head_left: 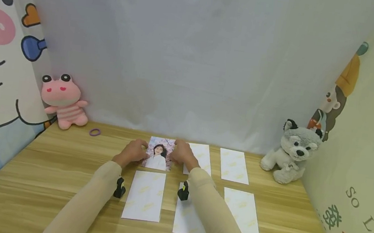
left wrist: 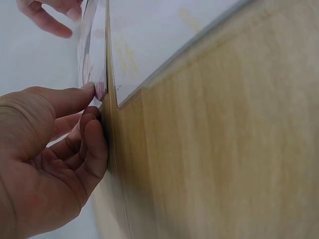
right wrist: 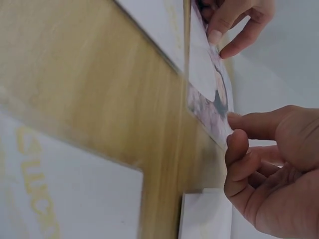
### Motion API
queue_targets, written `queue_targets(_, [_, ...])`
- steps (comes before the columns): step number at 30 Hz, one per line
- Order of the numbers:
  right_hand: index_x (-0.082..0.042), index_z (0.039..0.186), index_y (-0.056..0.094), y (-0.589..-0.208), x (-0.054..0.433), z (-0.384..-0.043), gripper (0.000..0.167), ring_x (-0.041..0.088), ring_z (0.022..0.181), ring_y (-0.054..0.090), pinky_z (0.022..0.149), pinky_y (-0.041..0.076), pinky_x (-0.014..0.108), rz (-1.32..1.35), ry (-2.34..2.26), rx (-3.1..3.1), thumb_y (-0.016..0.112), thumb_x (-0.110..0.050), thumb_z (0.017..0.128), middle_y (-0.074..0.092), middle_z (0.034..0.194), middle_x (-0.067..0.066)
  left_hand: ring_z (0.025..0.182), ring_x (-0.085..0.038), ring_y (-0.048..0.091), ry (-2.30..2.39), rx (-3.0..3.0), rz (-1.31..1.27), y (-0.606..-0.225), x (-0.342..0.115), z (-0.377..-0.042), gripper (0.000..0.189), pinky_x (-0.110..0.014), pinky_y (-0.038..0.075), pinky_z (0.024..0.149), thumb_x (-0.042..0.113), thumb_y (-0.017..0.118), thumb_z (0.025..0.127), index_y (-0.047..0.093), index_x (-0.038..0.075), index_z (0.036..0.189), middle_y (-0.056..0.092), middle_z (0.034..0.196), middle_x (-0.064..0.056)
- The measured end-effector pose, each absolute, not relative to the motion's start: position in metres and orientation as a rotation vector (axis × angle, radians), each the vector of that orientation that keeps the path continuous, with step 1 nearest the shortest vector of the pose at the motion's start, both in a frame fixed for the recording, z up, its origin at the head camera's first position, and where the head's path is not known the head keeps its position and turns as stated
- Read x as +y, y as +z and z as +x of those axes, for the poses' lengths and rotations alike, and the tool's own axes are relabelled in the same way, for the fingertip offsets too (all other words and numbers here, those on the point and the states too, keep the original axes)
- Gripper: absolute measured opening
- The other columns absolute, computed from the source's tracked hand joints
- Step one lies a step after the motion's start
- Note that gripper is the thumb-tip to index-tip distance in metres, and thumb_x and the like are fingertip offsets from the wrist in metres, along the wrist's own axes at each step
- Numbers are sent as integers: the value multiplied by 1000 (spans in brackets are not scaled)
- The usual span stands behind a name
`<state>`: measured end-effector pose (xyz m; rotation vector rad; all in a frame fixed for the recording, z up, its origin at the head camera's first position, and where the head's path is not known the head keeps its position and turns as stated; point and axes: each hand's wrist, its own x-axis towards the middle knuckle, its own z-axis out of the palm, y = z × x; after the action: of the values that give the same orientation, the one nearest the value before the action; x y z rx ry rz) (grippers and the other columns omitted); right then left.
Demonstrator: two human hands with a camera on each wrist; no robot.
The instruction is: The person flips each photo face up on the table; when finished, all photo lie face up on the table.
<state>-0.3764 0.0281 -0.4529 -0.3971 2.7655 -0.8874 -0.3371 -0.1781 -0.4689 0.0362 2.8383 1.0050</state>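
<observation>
A photo print (head_left: 156, 162) of a person in a white top among pink blossoms lies face up in the back row on the table. My left hand (head_left: 133, 151) pinches its left edge, thumb on top and the other fingers curled beside it, as the left wrist view shows. At the opposite edge, my right hand (head_left: 182, 153) holds the print between thumb and bent forefinger (right wrist: 238, 142). Just in front of the print lies a white card (head_left: 144, 196) with faint yellow lettering. Another white card (head_left: 201, 154) is partly hidden behind the right hand.
More white cards lie to the right, one at the back (head_left: 234, 166), one at the front right (head_left: 246, 215), and one under the right forearm (head_left: 185, 220). A pink plush toy (head_left: 64, 102) and purple ring (head_left: 94, 132) are at back left; a grey plush dog (head_left: 290, 153) sits right.
</observation>
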Motion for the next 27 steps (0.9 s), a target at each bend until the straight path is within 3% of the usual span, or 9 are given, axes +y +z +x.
queue_targets(2, [5, 138, 53, -449, 33, -377, 56, 30, 97, 65, 85, 54, 39, -397, -921, 2792, 71, -11, 87, 64, 129, 23, 57, -14, 54, 1033, 2825, 36, -470, -179, -338, 45, -26, 45, 51, 13, 70, 90, 59, -6, 130, 67, 94, -18])
queue_targets(4, [3, 137, 54, -446, 41, -379, 53, 32, 102, 67, 92, 54, 42, -384, -965, 2795, 70, -13, 89, 61, 135, 23, 55, -14, 54, 1074, 2810, 52, -472, -182, -338, 45, -26, 46, 51, 13, 68, 90, 59, -7, 129, 66, 84, -14])
queue_targets(9, [1, 136, 55, -441, 67, -388, 48, 26, 79, 75, 78, 58, 37, -323, -1030, 2792, 68, -16, 94, 71, 115, 22, 52, -13, 54, 1158, 2833, 101, -479, -191, -344, 40, -27, 46, 55, 16, 64, 93, 60, -7, 125, 61, 64, -5])
queue_targets(14, [1, 135, 56, -435, 93, -393, 47, 27, 81, 73, 72, 57, 33, -273, -1088, 2797, 68, -15, 94, 73, 101, 20, 61, -17, 53, 1164, 2921, 196, -471, -184, -343, 42, -30, 43, 58, 18, 65, 95, 60, -6, 129, 64, 80, -12])
queue_targets(20, [1, 139, 52, -436, 122, -395, 52, 27, 85, 70, 72, 56, 33, -281, -1181, 2732, 69, -14, 93, 70, 103, 19, 70, -21, 54, 1155, 2938, 460, -465, -158, -343, 44, -33, 45, 63, 20, 67, 95, 60, -6, 129, 65, 89, -14])
queue_targets(24, [1, 142, 49, -441, 138, -395, 57, 28, 86, 68, 74, 57, 34, -264, -1231, 2706, 71, -11, 91, 68, 106, 21, 87, -30, 62, 1066, 2965, 644, -467, -137, -343, 41, -43, 52, 78, 19, 72, 91, 65, -5, 124, 69, 101, -18])
queue_targets(27, [0, 145, 46, -446, 146, -394, 60, 32, 96, 68, 81, 58, 37, -247, -1227, 2706, 70, -10, 92, 65, 117, 24, 107, -37, 62, 962, 2978, 726, -470, -122, -341, 42, -51, 50, 95, 22, 74, 90, 66, -2, 124, 67, 117, -21])
